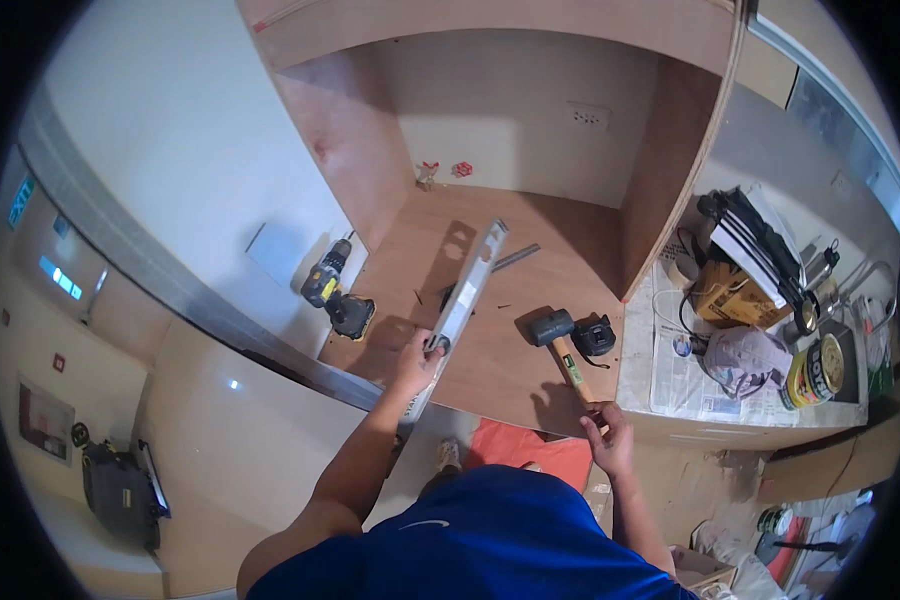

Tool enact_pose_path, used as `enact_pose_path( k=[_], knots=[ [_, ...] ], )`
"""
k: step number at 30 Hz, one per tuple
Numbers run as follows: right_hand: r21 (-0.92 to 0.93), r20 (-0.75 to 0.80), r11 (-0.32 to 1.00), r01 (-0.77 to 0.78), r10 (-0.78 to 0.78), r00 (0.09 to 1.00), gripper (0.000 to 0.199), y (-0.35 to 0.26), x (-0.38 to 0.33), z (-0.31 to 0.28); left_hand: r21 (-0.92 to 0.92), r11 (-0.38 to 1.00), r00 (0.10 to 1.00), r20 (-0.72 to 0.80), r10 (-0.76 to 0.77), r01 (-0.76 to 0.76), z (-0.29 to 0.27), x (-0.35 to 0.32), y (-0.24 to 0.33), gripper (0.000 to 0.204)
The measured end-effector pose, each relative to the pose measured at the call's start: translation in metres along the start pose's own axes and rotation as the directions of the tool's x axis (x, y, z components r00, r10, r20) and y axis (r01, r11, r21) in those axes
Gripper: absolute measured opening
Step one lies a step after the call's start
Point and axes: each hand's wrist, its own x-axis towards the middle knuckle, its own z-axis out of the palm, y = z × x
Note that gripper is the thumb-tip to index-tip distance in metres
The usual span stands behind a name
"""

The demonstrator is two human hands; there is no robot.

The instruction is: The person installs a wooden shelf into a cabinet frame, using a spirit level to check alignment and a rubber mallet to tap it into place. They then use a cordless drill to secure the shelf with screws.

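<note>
My left hand is wrapped round a long silver spirit level, which slants away from me above the wooden cabinet base. In my right hand is the end of the wooden handle of a mallet; its black head points away to the left. Just right of the mallet head sits a black tape measure. A dark narrow bar lies partly behind the level. To the left, a yellow and black cordless drill rests near the white panel.
The wooden cabinet has side walls and a curved front top edge. At right, a newspaper-covered counter carries a cardboard box, a cloth bundle and a yellow-green can. A red sheet covers floor near my feet.
</note>
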Motion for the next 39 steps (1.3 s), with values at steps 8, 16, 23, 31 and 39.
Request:
enact_pose_path(
  k=[8,16,23,31,39],
  knots=[
    [0.186,-0.067,0.959,-0.214,0.230,0.971,0.022,0.071,0.003,-0.013,0.183,0.982,0.995,-0.096,-0.021,0.039,-0.015,0.014,-0.012,0.042],
    [0.382,-0.115,0.889,-0.253,0.317,0.941,0.023,0.097,0.017,-0.004,0.088,0.991,0.992,-0.092,-0.090,0.098,0.003,0.045,-0.001,0.041],
    [0.299,-0.104,0.934,-0.197,0.237,0.966,0.026,0.089,0.028,-0.008,-0.045,0.986,0.987,-0.002,-0.161,0.161,0.043,0.066,0.018,0.041],
    [0.319,-0.083,0.925,-0.208,0.246,0.966,0.021,0.098,0.019,-0.003,-0.099,0.993,0.998,-0.007,-0.057,0.056,0.076,0.072,-0.007,0.042],
    [0.366,-0.098,0.907,-0.211,0.263,0.960,0.012,0.083,0.020,-0.004,-0.102,0.994,0.992,-0.120,0.031,-0.043,0.070,0.071,-0.044,0.034]
  ],
)
